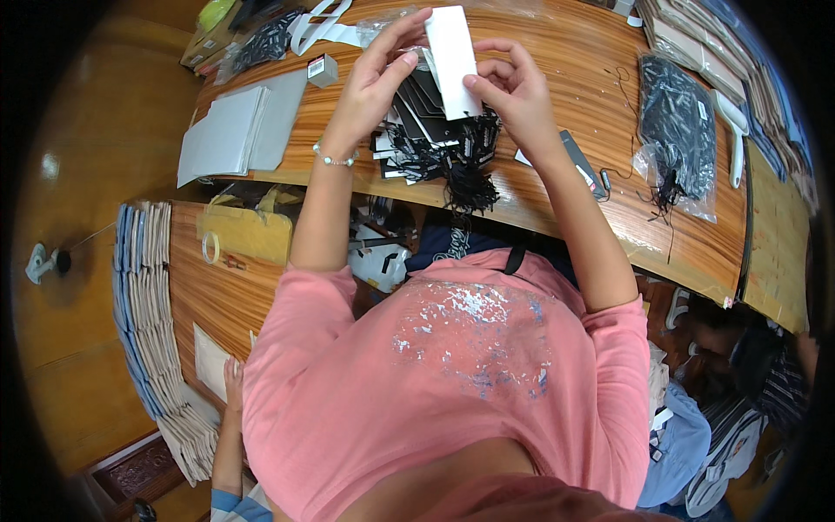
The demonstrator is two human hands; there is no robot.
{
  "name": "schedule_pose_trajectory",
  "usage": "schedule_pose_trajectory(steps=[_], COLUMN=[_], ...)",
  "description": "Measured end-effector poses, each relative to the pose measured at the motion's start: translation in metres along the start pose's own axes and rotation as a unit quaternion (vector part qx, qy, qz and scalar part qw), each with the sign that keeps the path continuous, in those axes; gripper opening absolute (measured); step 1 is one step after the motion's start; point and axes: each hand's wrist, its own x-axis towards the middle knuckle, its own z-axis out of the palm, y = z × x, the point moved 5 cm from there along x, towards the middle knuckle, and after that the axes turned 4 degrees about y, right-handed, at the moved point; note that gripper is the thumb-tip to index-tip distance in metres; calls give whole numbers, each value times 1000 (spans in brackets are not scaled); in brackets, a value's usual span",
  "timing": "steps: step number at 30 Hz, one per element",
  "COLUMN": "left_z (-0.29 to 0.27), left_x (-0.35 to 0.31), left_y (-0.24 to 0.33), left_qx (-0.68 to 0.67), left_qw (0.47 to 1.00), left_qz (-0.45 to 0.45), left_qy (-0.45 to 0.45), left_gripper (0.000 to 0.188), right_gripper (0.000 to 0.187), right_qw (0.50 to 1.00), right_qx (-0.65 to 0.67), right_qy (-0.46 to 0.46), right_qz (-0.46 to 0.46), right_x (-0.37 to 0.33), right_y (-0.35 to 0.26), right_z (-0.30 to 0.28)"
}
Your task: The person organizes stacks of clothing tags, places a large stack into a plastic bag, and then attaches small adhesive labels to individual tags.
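A long white hang tag (452,65) is held up over the table between my two hands. My left hand (380,85) has its fingers at the tag's upper left edge, with the thumb bent beside it. At the right edge, my right hand (515,94) pinches the tag between thumb and curled fingers. Just below lies a heap of black hang tags (424,111), partly covered by the white one. Their black strings (470,185) bunch together and hang over the table's near edge.
Left on the table (348,165) are white sheets (228,130) and a small box (322,70). To the right lie a bag of black strings (677,126), a white handheld tool (731,139) and bagged garments (696,39). Another person's hand (233,381) reaches in at lower left.
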Motion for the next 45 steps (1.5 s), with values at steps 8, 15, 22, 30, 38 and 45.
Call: schedule_pose_trajectory(steps=[8, 15, 22, 30, 38, 45], left_z=[-19, -30, -23, -21, -14, -74], left_x=[8, 30, 29, 28, 21, -48], left_y=[-32, -47, -41, -49, -31, -31], left_qx=[412, 408, 364, 429, 424, 187], left_qw=[896, 892, 901, 871, 882, 978], left_qz=[-54, -71, -44, -40, 52, -5], left_qy=[-160, -182, -232, -236, -201, 94], left_gripper=[28, 20, 21, 26, 25, 49], right_gripper=[17, 18, 53, 32, 37, 64], right_qw=[992, 951, 871, 799, 746, 932], right_qx=[-101, -264, -460, -569, -632, -350], right_qy=[-61, -133, -168, -193, -57, -52], right_qz=[35, 89, -46, -1, -203, -84], right_x=[-12, -13, -23, -27, -9, 3], right_y=[2, 9, -19, -36, -19, 35], right_z=[-5, 10, 29, 40, 41, 12])
